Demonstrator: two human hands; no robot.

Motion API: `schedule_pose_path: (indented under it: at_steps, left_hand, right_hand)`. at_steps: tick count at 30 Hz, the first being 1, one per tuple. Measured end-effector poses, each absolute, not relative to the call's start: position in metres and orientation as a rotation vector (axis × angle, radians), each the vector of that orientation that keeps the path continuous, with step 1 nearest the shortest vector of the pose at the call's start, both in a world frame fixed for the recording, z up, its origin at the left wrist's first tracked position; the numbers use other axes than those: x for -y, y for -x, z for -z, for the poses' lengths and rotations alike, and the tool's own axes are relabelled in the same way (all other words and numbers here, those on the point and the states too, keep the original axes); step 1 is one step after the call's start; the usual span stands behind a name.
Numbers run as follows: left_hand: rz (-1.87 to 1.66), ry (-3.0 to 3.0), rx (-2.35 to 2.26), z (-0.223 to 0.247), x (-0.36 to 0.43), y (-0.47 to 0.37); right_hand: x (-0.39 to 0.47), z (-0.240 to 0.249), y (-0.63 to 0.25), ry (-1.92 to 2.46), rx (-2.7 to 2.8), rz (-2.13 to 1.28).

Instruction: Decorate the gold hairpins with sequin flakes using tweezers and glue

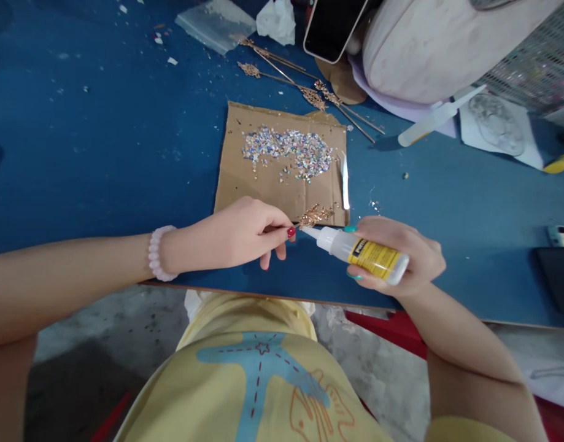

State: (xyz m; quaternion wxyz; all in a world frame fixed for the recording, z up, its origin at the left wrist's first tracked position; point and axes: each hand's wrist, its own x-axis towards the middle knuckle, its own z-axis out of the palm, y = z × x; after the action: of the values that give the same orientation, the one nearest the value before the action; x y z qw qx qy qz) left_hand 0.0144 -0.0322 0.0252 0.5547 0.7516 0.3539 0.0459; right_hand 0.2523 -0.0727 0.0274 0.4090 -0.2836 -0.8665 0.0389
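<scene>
Left hand pinching a gold ornamental stick — head beyond the grip, pointing right; right hand grasping a squeeze bottle — long axis crosswise, nozzle leftward.

Two hands, two nozzled bottles — and one beaded bracelet.

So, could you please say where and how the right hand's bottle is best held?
Probably around the wide body of the bottle, from the right, as the right hand does: the slim nozzle points left toward the gold ornament and should stay clear.
</scene>
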Motion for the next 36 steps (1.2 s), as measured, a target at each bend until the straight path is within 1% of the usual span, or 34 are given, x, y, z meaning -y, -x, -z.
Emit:
schedule_pose_path:
  at_steps: [5, 12, 19, 26, 31, 36]
  left_hand:
    - [-0.068, -1.79, -0.862, -0.0285, 0.0321, -0.0152]
    - [-0.058, -1.807, -0.851, -0.0298, 0.0321, -0.0146]
    - [-0.112, -1.806, -0.845, -0.0227, 0.0324, -0.0136]
    - [-0.127, -1.826, -0.837, -0.0226, 0.0309, -0.0124]
    - [-0.101, -1.865, -0.843, -0.0246, 0.0304, -0.0122]
    - [-0.086, -1.871, -0.856, -0.0254, 0.0304, -0.0114]
  right_hand:
    - [0.0727, -0.0264, -0.2528, 0.741, 2.183, -0.05]
    - [0.074, -0.026, -0.2514, 0.748, 2.176, -0.085]
    - [0.0749, -0.0243, -0.2582, 0.756, 2.152, -0.017]
    - [0.0749, -0.0243, -0.2546, 0.798, 2.16, -0.046]
    - [0.0723, -0.0235, -0.2539, 0.701, 2.181, -0.024]
    - [0.0719, -0.0268, -0.2519, 0.727, 2.179, 0.019]
